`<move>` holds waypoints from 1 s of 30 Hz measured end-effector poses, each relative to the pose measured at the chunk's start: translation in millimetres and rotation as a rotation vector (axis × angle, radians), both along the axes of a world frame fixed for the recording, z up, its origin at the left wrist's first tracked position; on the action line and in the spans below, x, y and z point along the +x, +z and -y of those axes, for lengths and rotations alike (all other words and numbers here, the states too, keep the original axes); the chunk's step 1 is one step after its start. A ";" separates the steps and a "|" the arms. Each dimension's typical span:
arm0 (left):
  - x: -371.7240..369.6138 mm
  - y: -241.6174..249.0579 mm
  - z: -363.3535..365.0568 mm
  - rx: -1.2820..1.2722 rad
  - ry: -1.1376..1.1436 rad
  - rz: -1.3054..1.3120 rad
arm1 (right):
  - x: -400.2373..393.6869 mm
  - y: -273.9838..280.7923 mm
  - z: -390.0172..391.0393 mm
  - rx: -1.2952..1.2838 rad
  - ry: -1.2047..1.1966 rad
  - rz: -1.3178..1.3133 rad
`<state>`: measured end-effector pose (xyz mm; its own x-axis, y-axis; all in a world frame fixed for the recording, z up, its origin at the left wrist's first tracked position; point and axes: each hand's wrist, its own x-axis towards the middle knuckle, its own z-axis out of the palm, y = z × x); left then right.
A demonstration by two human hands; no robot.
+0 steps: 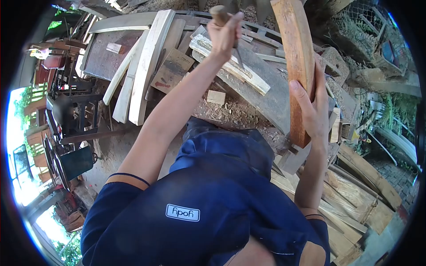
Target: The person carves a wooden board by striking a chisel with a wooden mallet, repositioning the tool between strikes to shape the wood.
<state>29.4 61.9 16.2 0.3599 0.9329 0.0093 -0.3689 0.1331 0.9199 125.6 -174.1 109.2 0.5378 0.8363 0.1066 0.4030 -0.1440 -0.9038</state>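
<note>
My left hand [224, 37] is wrapped round a chisel [219, 14], its wooden handle sticking out above the fist. The thin metal blade points down over a pale wooden piece [250, 76] that has slots cut along it. This piece lies across a wide grey board [270, 108] on the workbench. On the right, my right hand [314, 111] grips a thick brown wooden bar [297, 53] near its lower end, thumb across the near face and fingers behind. The bar stretches away from me past the top edge of the view.
Long pale timbers [153, 66] lie left of the slotted piece, beside a square wooden board [172, 70]. A small wood block [216, 97] rests among shavings close to my body. More planks [355, 199] are stacked at the lower right. Machinery [75, 111] stands at the left.
</note>
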 end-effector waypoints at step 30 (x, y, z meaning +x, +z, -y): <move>-1.2 -9.5 16.4 0.319 0.017 -0.156 | -0.9 57.3 -81.8 0.333 0.128 0.082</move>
<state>28.2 45.5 6.7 0.3645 0.8978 0.2472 -0.2206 -0.1747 0.9596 124.6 -92.3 166.5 0.4097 0.8084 0.4226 0.4720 0.2085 -0.8566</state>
